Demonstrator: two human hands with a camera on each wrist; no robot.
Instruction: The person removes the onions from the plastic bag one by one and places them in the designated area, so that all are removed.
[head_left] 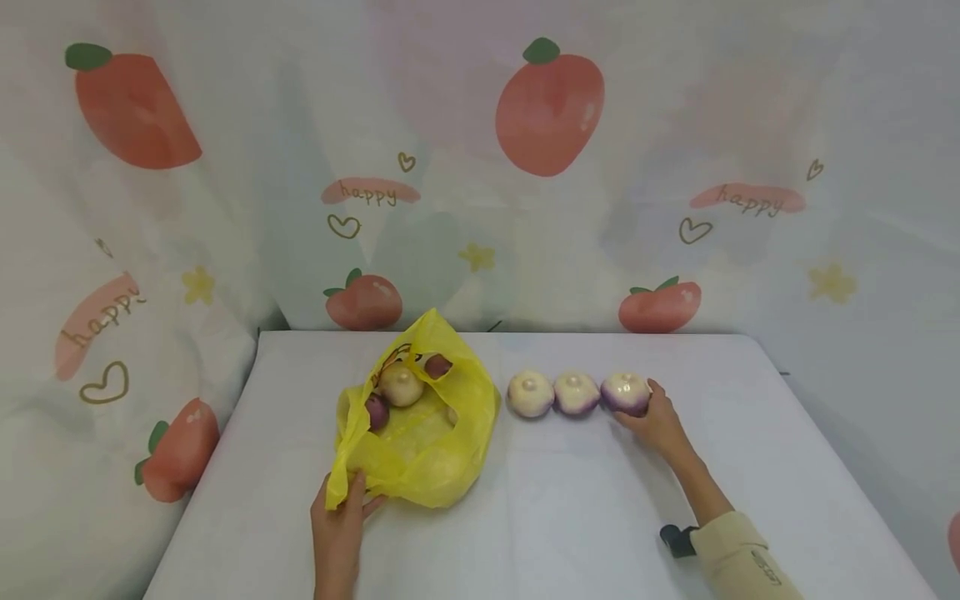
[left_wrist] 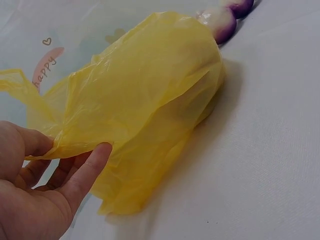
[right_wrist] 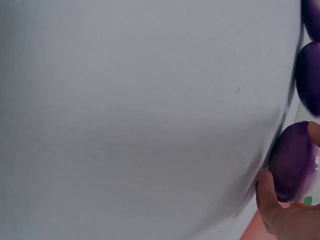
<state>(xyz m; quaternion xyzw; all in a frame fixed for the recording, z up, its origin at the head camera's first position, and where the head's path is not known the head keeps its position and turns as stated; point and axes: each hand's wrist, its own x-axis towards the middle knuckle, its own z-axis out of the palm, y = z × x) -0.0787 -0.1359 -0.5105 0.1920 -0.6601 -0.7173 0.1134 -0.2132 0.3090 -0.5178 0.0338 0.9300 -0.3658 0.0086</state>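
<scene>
A yellow plastic bag (head_left: 450,454) lies with its mouth open on the left half of the table. My left hand (head_left: 339,521) pinches the near rim of the bag between thumb and fingers, also seen from the left hand's (left_wrist: 45,195) own wrist view. Inside are a round cream-coloured vegetable (head_left: 401,386) and smaller purple ones (head_left: 377,412). Right of the bag, white-and-purple turnips stand in a row: the left turnip (head_left: 530,394), the middle turnip (head_left: 577,393) and the right turnip (head_left: 627,392). My right hand (head_left: 660,425) grips the right turnip by its side, thumb at the near edge.
A white-covered table (head_left: 570,517) carries everything. Behind it hangs a pale curtain (head_left: 480,208) printed with fruit and hearts. A black strap-like piece (head_left: 678,541) shows at the right sleeve cuff (head_left: 727,537).
</scene>
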